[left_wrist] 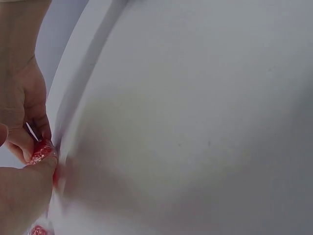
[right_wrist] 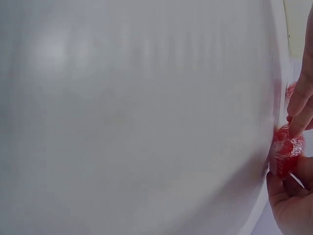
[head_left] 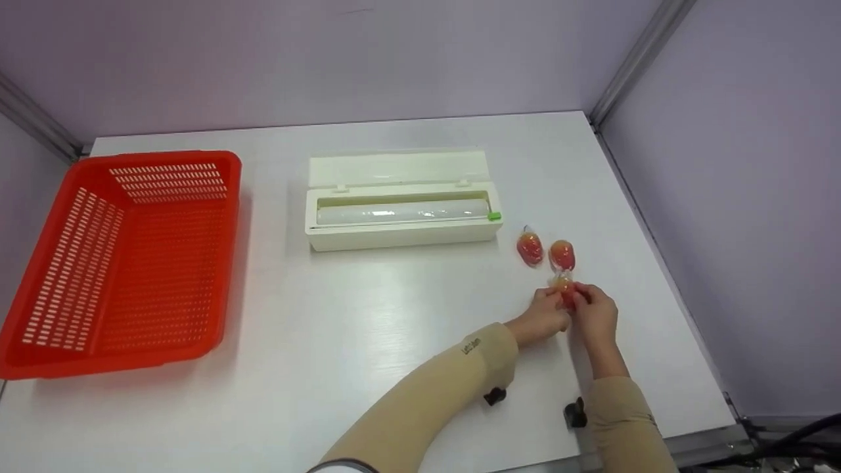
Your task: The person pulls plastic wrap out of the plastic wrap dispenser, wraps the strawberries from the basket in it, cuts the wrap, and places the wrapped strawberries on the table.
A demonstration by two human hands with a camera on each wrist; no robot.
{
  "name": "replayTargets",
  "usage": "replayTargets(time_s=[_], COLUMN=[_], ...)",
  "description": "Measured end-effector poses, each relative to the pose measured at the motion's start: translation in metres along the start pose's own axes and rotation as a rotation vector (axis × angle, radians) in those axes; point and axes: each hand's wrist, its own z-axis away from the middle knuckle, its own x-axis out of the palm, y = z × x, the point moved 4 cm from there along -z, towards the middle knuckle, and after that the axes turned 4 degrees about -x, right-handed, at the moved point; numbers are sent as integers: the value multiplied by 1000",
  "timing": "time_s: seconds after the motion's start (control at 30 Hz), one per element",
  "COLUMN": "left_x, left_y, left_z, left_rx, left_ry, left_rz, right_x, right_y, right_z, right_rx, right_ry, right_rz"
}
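In the head view, the left hand (head_left: pixel 548 315) and the right hand (head_left: pixel 598 315) meet at the right part of the table. Between them they pinch a red-and-yellow fruit (head_left: pixel 564 286), one hand on each side. Clear, shiny film covers this fruit (right_wrist: pixel 287 151), crinkled in the right wrist view. Fingers hide part of it. Just beyond lie two similar film-wrapped fruits, a left one (head_left: pixel 529 247) with a thin dark stem or twist on top and a right one (head_left: pixel 562 255) close to the held fruit. Which exact kind of fruit they are, I cannot tell.
A white cling film box (head_left: pixel 404 238) stands at the back middle, lid (head_left: pixel 397 169) raised, with a film roll (head_left: pixel 401 212) inside and a green slider (head_left: pixel 494 215) at its right end. A red plastic basket (head_left: pixel 227 263) sits at the left. Walls border the table.
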Motion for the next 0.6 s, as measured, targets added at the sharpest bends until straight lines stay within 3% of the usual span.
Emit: replayTargets(time_s=[0.17, 0.37, 0.47, 0.6], left_x=[-4, -11, -16, -32], left_y=[0, 0, -4, -7], left_z=[-7, -11, -7, 2], left_rx=[4, 65, 85, 160], left_ry=[-9, 26, 19, 37], left_rz=[33, 70, -14, -256], right_x=[0, -6, -10, -14], right_y=[-5, -5, -2, -3], right_z=[-10, -13, -9, -3], right_rx=[-7, -54, -40, -45], right_ry=[-33, -19, -1, 59], right_rz=[42, 101, 87, 59])
